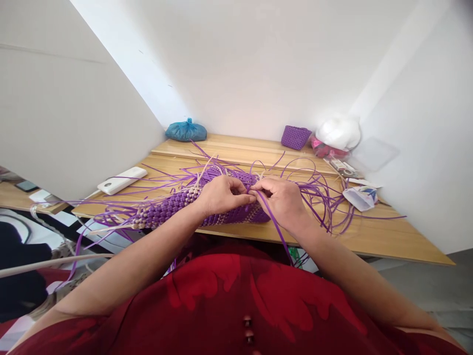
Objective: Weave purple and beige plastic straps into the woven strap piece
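A purple and beige woven basket piece (166, 209) lies on its side along the front of the table, with long loose strips fanning out from its edges. Over its right half, my left hand (223, 195) is closed, thumb and fingers pinching a purple strip at the weave. My right hand (283, 202) meets it fingertip to fingertip, also pinching a purple plastic strip (275, 224) that hangs down past the table's front edge. The exact spot where the strips cross is partly hidden by my fingers.
On the wooden table (384, 236) are a white power bank (122, 180), a blue plastic bag (185, 130), a small purple woven pouch (294, 137), a white bundle (338, 132) and a white packet (360, 198). Loose strips spread right. White partitions enclose the sides and back.
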Tool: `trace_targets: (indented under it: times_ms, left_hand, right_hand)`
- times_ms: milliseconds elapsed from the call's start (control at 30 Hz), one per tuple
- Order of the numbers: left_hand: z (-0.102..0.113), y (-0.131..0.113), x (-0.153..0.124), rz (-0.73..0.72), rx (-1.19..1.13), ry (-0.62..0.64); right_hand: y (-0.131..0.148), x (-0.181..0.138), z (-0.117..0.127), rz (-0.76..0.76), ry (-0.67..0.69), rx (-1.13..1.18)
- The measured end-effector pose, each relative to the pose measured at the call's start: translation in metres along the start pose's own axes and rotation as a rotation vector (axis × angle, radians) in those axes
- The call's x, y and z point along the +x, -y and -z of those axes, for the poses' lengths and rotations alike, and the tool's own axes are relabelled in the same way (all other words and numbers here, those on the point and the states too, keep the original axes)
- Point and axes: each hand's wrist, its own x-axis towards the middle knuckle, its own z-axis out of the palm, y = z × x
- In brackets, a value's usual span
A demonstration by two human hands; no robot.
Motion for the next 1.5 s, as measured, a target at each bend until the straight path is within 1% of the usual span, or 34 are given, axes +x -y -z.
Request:
trace_targets:
  times_ms: [67,100,167,233,267,300,333,367,400,467,500,533,600,700,767,833,900,1000,1033,1100,1167,1233,1300,1433,1500]
  left_hand:
    - [-0.001,0.0,0.0,0.01,0.008,-0.017]
    - [-0.002,0.001,0.0,0.008,0.005,-0.024]
    - [-0.003,0.002,0.0,-0.002,-0.014,-0.024]
    - [-0.004,0.003,0.0,-0.007,-0.033,-0.026]
    - [-0.004,0.004,-0.001,-0.004,-0.039,-0.03]
    - [-0.004,0.004,-0.001,0.001,-0.042,-0.034]
    - [-0.004,0.003,-0.001,0.005,-0.045,-0.038]
    - [-0.004,0.003,-0.001,0.008,-0.047,-0.044]
    - [-0.004,0.002,0.0,0.01,-0.05,-0.051]
    - [-0.003,0.001,0.0,0.014,-0.05,-0.059]
    - [-0.003,0.001,0.0,0.017,-0.048,-0.061]
    - [-0.003,0.0,0.0,0.02,-0.045,-0.06]
    - [-0.002,0.0,0.0,0.027,-0.038,-0.057]
    - [-0.002,0.001,0.001,0.033,-0.037,-0.062]
    - [-0.002,0.002,0.002,0.034,-0.039,-0.064]
    - [-0.001,0.002,0.003,0.025,-0.044,-0.062]
    - [-0.001,0.002,0.003,0.009,-0.047,-0.062]
    - [-0.001,0.002,0.001,-0.001,-0.041,-0.058]
    - [-0.001,0.002,0.001,0.002,-0.038,-0.056]
    - [-0.001,0.002,0.0,0.012,-0.039,-0.051]
    - [-0.001,0.002,0.0,0.021,-0.044,-0.053]
    - [-0.001,0.003,0.0,0.023,-0.052,-0.054]
    - [-0.002,0.004,0.001,0.015,-0.063,-0.053]
    - [-0.003,0.006,0.002,-0.001,-0.055,-0.063]
    - [-0.003,0.006,0.001,0.001,-0.049,-0.068]
  right_hand:
    - [-0.001,0.011,0.01,-0.025,0.081,0.052]
    - [-0.004,0.021,0.018,-0.06,0.122,0.105]
    - [-0.015,0.048,0.037,-0.189,0.146,0.25]
    - [-0.027,0.077,0.057,-0.355,0.022,0.391]
    - [-0.032,0.088,0.064,-0.399,-0.049,0.431]
    - [-0.034,0.094,0.069,-0.417,-0.093,0.447]
    - [-0.033,0.095,0.071,-0.397,-0.099,0.433]
    - [-0.03,0.091,0.07,-0.34,-0.057,0.385]
    - [-0.025,0.082,0.066,-0.252,0.026,0.307]
    - [-0.012,0.056,0.054,-0.013,0.218,0.072]
    - [-0.007,0.042,0.048,0.1,0.279,-0.063]
    - [-0.002,0.029,0.042,0.183,0.293,-0.192]
    - [0.002,0.009,0.036,0.255,0.258,-0.396]
    - [0.006,-0.003,0.037,0.226,0.215,-0.544]
    - [0.012,-0.005,0.041,0.215,0.238,-0.515]
    - [0.019,-0.006,0.043,0.206,0.281,-0.347]
    - [0.024,-0.007,0.041,0.161,0.296,-0.091]
    - [0.021,-0.005,0.029,0.008,0.29,0.282]
    - [0.017,-0.004,0.024,-0.047,0.286,0.369]
    - [0.008,-0.001,0.014,-0.151,0.229,0.458]
    - [0.002,0.003,0.008,-0.218,0.139,0.458]
    - [0.001,0.006,0.005,-0.234,0.095,0.408]
    - [0.005,0.009,0.004,-0.202,0.09,0.292]
    - [0.014,0.012,0.006,-0.09,0.075,-0.021]
    - [0.014,0.013,0.006,-0.076,0.09,-0.058]
